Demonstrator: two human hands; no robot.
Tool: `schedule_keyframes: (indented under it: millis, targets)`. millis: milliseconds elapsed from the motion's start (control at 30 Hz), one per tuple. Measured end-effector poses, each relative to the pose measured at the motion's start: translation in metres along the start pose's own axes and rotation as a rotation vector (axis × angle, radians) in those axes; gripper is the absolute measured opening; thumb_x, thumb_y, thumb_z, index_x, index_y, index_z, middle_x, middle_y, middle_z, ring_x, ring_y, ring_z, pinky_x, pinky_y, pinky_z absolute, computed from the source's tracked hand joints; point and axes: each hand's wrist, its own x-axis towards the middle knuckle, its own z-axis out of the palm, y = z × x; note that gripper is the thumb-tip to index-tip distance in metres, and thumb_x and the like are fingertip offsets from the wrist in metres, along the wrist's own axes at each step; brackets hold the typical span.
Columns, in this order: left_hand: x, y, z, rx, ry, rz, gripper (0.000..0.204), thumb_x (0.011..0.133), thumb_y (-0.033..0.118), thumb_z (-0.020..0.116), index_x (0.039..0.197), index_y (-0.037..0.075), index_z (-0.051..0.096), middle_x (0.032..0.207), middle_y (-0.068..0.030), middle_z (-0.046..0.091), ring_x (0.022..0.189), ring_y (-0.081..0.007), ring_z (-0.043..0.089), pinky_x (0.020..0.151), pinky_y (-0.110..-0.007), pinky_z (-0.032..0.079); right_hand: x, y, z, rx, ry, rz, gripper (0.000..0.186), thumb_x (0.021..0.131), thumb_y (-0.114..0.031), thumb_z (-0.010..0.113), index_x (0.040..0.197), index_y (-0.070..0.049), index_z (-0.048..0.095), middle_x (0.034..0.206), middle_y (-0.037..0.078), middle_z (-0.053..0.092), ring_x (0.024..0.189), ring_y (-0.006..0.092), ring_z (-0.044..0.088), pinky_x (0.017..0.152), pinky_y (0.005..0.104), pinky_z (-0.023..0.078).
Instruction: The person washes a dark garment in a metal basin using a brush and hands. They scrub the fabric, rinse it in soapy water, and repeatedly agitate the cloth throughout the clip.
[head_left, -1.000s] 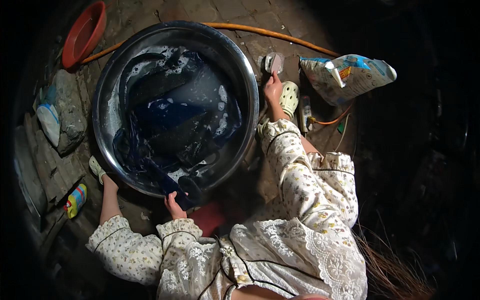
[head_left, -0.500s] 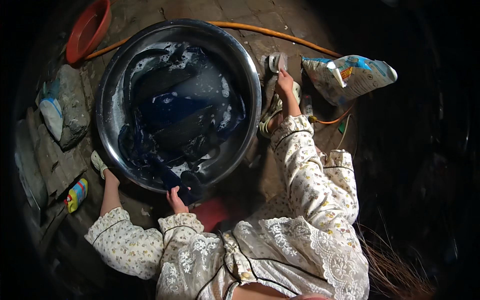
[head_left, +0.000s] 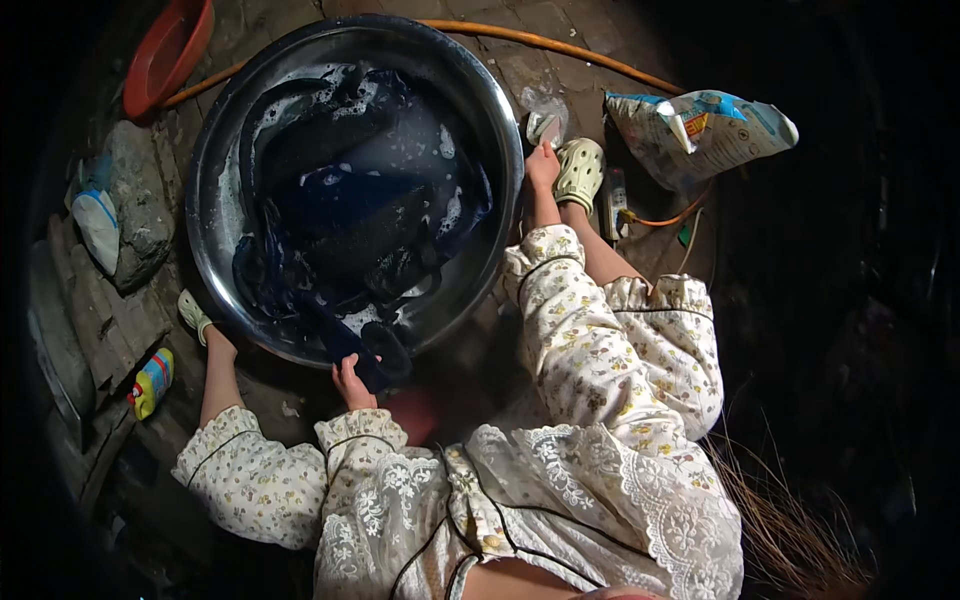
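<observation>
A large shiny metal basin (head_left: 503, 215) holds dark wet clothes (head_left: 345, 215) in sudsy water. Part of a navy cloth (head_left: 372, 372) hangs over its near rim, and my left hand (head_left: 354, 385) grips that hanging part, fingers wrapped at its left edge. Beyond the basin's right side, my right hand (head_left: 542, 170) is closed on a pale flat block (head_left: 546, 130); its exact kind is unclear. Clear crumpled plastic (head_left: 545, 103) lies just past the block. The block is apart from the clothes.
An orange hose (head_left: 560, 45) runs behind the basin. At right stands a printed plastic bag (head_left: 700, 140); a red basin (head_left: 168, 60) is far left. A yellow bottle (head_left: 151, 384) and stone block (head_left: 140, 205) lie at left. My clog-shod feet flank the basin, the right clog (head_left: 579, 174) beside my hand.
My right hand has moved left toward the basin with the pale block, uncovering more of the right clog. My left hand keeps its grip on the navy cloth. The whole view has shifted slightly.
</observation>
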Motion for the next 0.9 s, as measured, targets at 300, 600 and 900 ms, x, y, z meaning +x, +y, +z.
schedule_keyframes:
  millis: [300, 600, 900]
  targets:
    - [0.001, 0.004, 0.005, -0.025, -0.053, -0.012, 0.025, 0.078, 0.014, 0.056, 0.099, -0.001, 0.053, 0.081, -0.0118, 0.059, 0.065, -0.0260, 0.061, 0.065, -0.035, 0.050, -0.002, -0.001, -0.008, -0.097, -0.009, -0.022, 0.041, 0.089, -0.021, 0.045, 0.121, 0.002, 0.054, 0.112, 0.020, 0.061, 0.105, 0.0303, 0.058, 0.090, 0.0329, 0.043]
    - [-0.005, 0.006, 0.010, -0.040, -0.022, -0.047, 0.022, 0.080, 0.016, 0.055, 0.095, 0.001, 0.055, 0.083, -0.0092, 0.058, 0.068, -0.0251, 0.061, 0.067, -0.036, 0.050, -0.015, 0.014, -0.021, 0.055, -0.090, -0.197, 0.041, 0.090, -0.016, 0.044, 0.125, 0.004, 0.049, 0.126, 0.021, 0.053, 0.119, 0.0296, 0.049, 0.100, 0.0325, 0.037]
    - [-0.008, 0.006, 0.010, -0.036, -0.005, -0.040, 0.022, 0.079, 0.016, 0.054, 0.096, 0.001, 0.055, 0.081, -0.0095, 0.059, 0.068, -0.0246, 0.061, 0.067, -0.035, 0.050, -0.014, 0.021, -0.022, 0.016, -0.187, -0.256, 0.038, 0.090, -0.014, 0.047, 0.123, 0.004, 0.051, 0.119, 0.020, 0.058, 0.108, 0.0290, 0.057, 0.092, 0.0299, 0.042]
